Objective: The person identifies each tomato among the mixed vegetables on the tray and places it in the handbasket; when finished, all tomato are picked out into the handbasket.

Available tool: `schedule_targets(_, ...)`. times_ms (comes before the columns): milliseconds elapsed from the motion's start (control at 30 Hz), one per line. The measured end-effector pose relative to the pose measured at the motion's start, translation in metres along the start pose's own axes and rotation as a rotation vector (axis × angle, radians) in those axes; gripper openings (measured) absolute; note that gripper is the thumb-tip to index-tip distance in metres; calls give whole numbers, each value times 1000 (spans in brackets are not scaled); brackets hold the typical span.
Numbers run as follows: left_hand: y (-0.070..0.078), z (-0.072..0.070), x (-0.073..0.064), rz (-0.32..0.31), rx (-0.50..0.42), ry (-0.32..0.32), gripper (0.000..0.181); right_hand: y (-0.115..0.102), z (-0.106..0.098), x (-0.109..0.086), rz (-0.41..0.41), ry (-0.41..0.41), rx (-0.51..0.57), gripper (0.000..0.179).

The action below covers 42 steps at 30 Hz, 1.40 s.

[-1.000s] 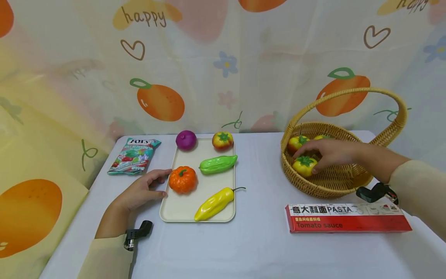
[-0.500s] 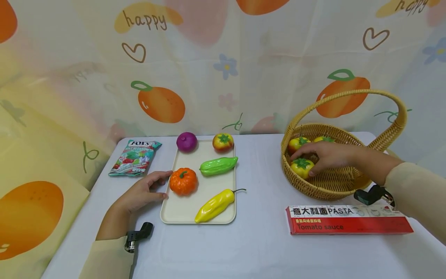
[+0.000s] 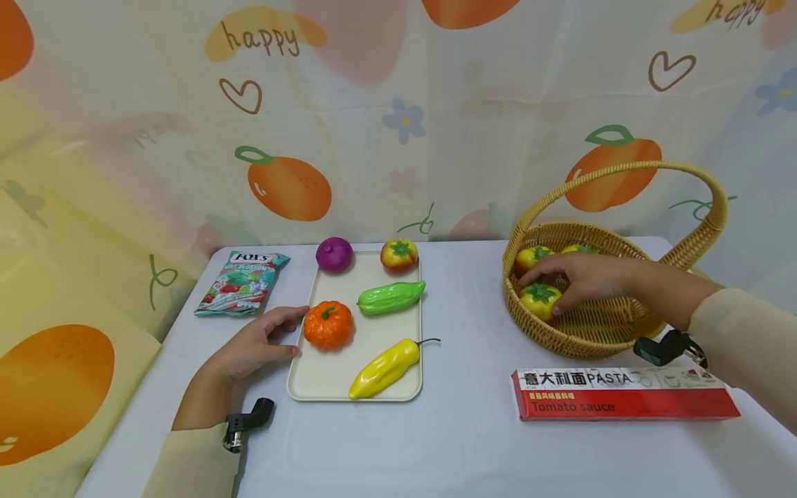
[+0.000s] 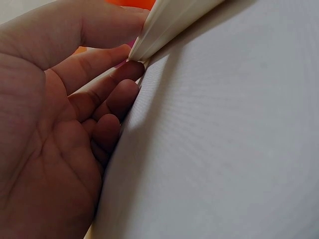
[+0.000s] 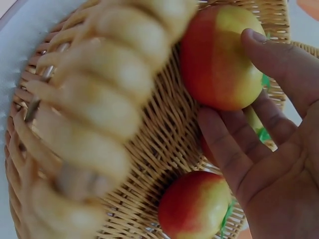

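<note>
My left hand (image 3: 255, 341) rests at the left edge of a cream tray (image 3: 311, 384), its thumb and index fingertips touching the rim a little apart. Close to those fingers, an orange pumpkin (image 3: 328, 326) sits on the tray. Also there are a green bumpy vegetable (image 3: 391, 298), a yellow pepper (image 3: 385, 370), a purple onion (image 3: 334, 255) and a red-yellow tomato (image 3: 399, 256). Inside a wicker basket (image 3: 585, 346), my right hand (image 3: 588, 282) holds another red-yellow tomato (image 5: 219, 57) between thumb and fingers. Behind it lie more tomatoes (image 5: 194, 204), partly covered by the hand.
The basket's tall handle (image 3: 623, 166) arches above the right wrist. A red-and-white pasta box (image 3: 625, 395) lies in front of the basket. A green candy bag (image 3: 241, 285) is at the table's back left. A printed cloth (image 3: 367, 138) hangs behind the table.
Around the tomato, my right hand has shifted very slightly left and the tomato with it, then stayed put. The left hand keeps its place at the tray; the whole view drifts down a little.
</note>
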<state>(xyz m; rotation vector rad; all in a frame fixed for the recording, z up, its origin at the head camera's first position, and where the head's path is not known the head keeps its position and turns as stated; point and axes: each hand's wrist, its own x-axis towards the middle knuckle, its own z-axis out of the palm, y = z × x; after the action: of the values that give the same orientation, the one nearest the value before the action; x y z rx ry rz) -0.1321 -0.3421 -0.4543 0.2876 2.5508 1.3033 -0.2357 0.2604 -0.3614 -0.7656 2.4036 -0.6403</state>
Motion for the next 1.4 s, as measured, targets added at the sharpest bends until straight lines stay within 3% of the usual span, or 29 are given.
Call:
schedule_targets(433, -1, 0, 0, 7, 17, 2, 73, 4, -4, -8, -29, 13, 51, 60)
schedule_targets(1000, -1, -1, 0, 12, 25, 2, 73, 4, -8, -24, -31, 72, -8, 60)
schedule_targets(1400, -2, -1, 1, 21, 31, -1, 72, -5, -9, -37, -85, 83, 102, 60)
